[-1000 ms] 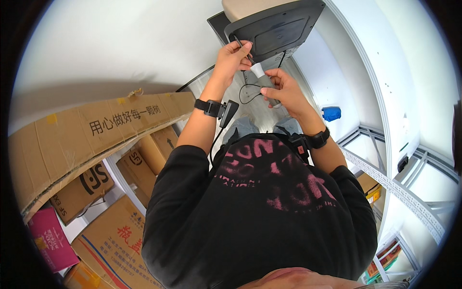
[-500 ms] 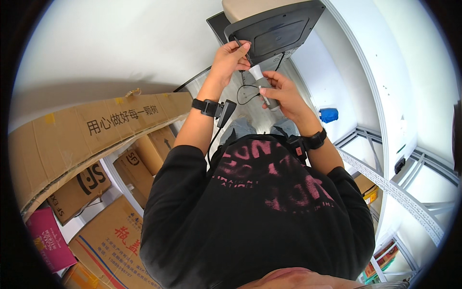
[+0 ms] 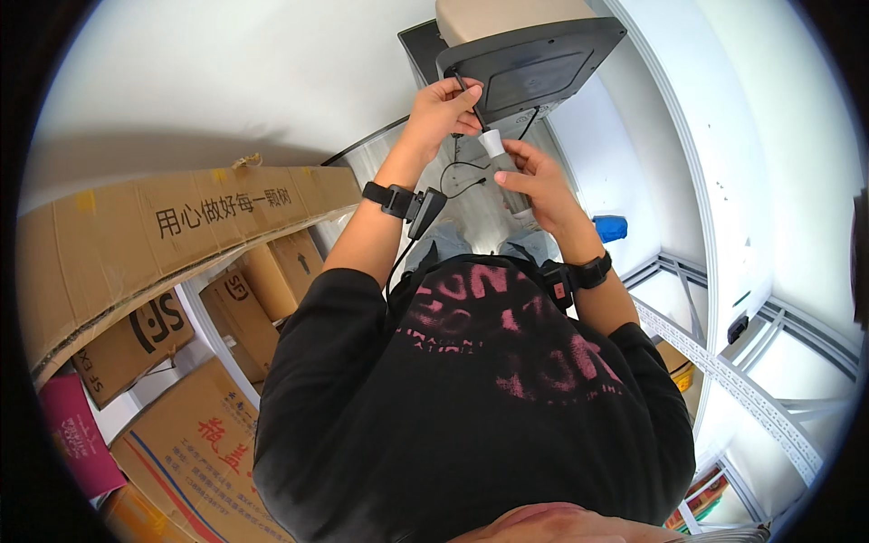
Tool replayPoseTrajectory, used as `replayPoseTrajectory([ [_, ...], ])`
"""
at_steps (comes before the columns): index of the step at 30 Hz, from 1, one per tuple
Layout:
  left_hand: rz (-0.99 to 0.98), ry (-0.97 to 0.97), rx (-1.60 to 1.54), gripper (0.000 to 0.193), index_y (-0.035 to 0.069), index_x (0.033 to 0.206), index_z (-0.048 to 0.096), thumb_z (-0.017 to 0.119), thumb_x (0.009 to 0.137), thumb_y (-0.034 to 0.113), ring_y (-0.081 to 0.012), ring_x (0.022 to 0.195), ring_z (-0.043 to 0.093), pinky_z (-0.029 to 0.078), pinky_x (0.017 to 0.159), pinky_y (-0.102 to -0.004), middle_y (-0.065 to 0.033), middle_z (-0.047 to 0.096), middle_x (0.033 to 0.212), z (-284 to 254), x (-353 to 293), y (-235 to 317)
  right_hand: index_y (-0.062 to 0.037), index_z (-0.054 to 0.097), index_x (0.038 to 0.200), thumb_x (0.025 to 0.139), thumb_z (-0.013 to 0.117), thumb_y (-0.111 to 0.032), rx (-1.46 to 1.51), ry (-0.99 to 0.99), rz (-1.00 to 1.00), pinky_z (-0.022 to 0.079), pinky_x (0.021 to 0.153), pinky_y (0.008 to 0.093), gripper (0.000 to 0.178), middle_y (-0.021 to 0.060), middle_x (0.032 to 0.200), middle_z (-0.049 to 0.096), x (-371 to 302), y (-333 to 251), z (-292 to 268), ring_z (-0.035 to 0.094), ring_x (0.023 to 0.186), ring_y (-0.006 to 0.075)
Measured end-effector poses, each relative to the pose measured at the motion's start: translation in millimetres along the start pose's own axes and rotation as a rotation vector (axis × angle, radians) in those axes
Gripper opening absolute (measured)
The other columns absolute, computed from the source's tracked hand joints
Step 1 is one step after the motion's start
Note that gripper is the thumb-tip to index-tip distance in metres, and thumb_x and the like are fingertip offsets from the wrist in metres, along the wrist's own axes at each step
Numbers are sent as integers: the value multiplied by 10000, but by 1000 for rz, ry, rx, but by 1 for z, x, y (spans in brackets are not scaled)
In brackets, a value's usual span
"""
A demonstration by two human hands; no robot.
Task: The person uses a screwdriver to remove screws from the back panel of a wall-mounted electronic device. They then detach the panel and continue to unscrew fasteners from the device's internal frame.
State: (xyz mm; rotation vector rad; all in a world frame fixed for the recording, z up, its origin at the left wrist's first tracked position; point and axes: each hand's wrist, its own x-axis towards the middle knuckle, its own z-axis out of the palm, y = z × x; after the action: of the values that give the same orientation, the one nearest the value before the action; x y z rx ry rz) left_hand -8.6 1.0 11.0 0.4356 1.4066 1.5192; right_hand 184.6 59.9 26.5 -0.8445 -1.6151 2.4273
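- Both my arms [image 3: 373,235] reach out in front of me.
- My right hand [image 3: 539,184] has its fingers wrapped round the grey screwdriver [image 3: 504,164].
- My left hand [image 3: 444,107] is farther out, fingers pinching the thin black shaft [image 3: 482,121].
- The shaft slants to a corner of the black panel [image 3: 543,68]; I think I'm lining it up, so it needs to be straight and steady.

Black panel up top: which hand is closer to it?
Left. The left hand is by the panel, near its left end; the right hand is farther below, around the grey handle.
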Motion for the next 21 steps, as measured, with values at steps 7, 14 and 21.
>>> replayPoseTrajectory([
  [7, 17, -21, -52, 222, -4, 1065, 590, 572, 907, 151, -144, 643, 635, 544, 578, -249, -41, 596, 777, -5, 3, -6, -4, 448, 1240, 889, 523, -206, 422, -109, 161, 518, 657, 309, 412, 74, 935, 577, 1, 0, -8, 602, 800, 179],
  [14, 0, 21, -103, 214, -5, 1048, 590, 594, 893, 143, -179, 691, 660, 548, 580, -257, -71, 618, 803, 0, 1, -2, -11, 461, 1266, 852, 587, -160, 226, -40, 109, 518, 645, 293, 458, 79, 1010, 583, 1, 3, -10, 593, 837, 179],
  [21, 20, 10, -96, 222, -11, 1069, 580, 584, 895, 127, -174, 710, 663, 548, 590, -249, -102, 649, 839, -1, 0, -1, -9, 511, 1178, 822, 650, -131, 53, -24, 86, 507, 577, 255, 401, 23, 929, 577, 4, 7, -9, 582, 818, 99],
])
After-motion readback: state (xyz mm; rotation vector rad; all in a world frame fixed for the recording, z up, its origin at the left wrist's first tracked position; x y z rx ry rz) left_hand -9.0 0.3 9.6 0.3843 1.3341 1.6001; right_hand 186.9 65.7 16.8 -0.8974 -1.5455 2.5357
